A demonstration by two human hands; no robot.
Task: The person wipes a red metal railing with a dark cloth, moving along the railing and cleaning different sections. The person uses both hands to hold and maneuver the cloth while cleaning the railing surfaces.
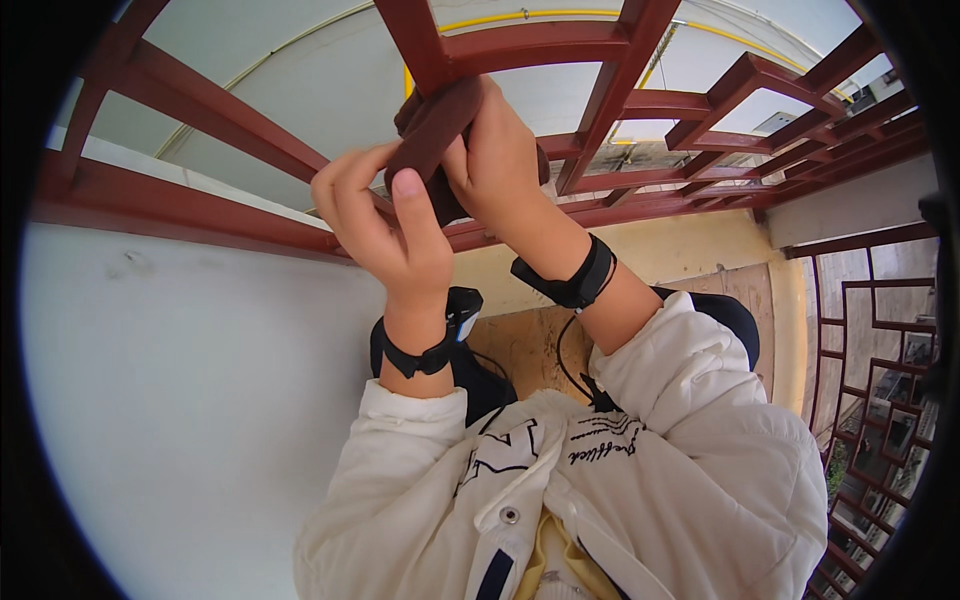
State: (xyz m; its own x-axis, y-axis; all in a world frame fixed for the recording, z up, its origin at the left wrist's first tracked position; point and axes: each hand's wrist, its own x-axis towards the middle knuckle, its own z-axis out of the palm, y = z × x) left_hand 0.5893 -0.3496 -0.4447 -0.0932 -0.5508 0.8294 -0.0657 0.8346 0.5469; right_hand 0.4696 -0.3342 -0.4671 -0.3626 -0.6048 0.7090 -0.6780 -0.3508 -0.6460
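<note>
From here I see both hands up at the red railing (535, 48), close together on a brown cloth (438, 132). The cloth is bunched against an upright bar, part of it folded toward the person. The left hand (372, 222) pinches that fold, thumb on top. The right hand (505, 165) is closed on the cloth too, its fingertips partly hidden. Black straps (582, 283) circle both wrists, just above white sleeves (410, 408).

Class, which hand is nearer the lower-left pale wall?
Left. The left hand, on the brown cloth, shows above the pale wall's right end; the right hand, also on the cloth, shows farther off to the right.
</note>
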